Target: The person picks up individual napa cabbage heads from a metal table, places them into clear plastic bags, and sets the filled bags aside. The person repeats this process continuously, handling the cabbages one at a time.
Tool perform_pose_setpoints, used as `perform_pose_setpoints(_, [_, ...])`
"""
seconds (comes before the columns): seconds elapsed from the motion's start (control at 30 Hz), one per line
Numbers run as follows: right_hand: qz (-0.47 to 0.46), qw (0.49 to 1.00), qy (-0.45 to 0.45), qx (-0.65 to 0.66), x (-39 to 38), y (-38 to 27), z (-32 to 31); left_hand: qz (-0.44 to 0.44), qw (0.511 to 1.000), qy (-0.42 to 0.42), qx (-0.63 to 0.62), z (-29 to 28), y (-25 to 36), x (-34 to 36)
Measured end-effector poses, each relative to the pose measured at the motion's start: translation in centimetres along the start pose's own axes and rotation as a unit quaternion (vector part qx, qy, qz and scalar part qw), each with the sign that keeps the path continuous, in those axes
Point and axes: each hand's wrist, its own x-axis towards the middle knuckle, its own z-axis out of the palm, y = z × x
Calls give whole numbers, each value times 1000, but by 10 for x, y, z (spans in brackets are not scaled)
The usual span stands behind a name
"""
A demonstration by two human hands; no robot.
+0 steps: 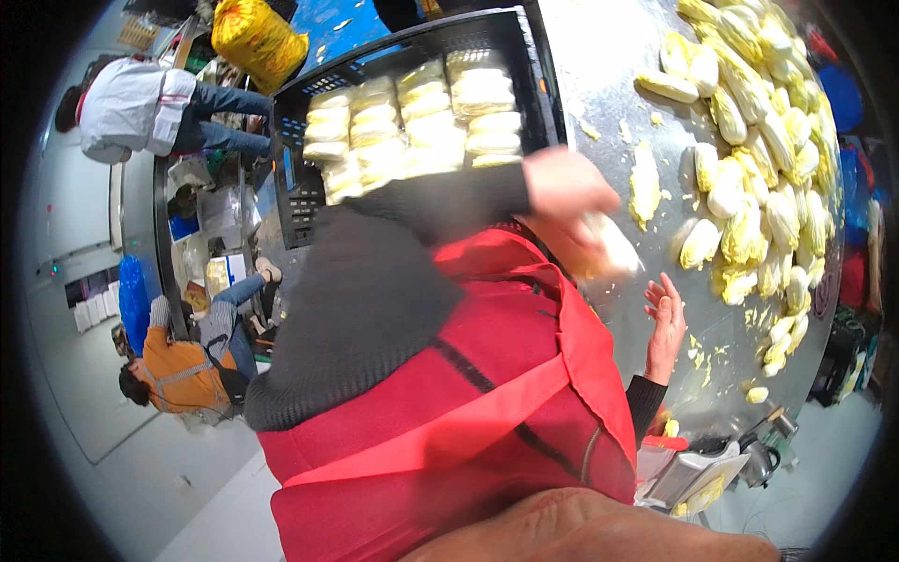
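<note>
My left hand (569,187), smeared by motion, is closed around a pale, blurred napa cabbage (611,251) over the steel table (613,309). Its dark knit sleeve reaches across my red apron, along the near edge of a black plastic crate (545,80). Inside the crate, trimmed cabbages (431,108) lie in stacked rows, seemingly in clear bags. Close to the apron, my right hand (665,326) is open, fingers stretched and apart, with nothing in it. A large heap of small yellow-white napa cabbages (749,197) covers the table's right side.
Loose leaves (646,185) and scraps lie on the steel. White tubs (698,478) and a metal kettle (760,461) stand at the lower right. At the left are two people (140,108), one in orange (183,375), and a yellow sack (257,42) behind the crate.
</note>
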Motion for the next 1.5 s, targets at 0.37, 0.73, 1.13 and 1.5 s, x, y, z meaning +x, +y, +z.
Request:
perform_pose_setpoints(0.37, [9,984,-77,-157,32,30,23,-345,880,-256,203,-68,-172,-245])
perform_pose_setpoints(0.73, [52,982,-80,-164,27,37,42,-461,840,-234,166,45,-231,-315])
perform_pose_setpoints(1.13, [96,937,321,-99,-54,116,-45,-456,872,-78,162,56,-260,-315])
perform_pose_setpoints(1.5, [102,696,691,-166,-197,215,-115,-230,959,163,4,-17,-199,76])
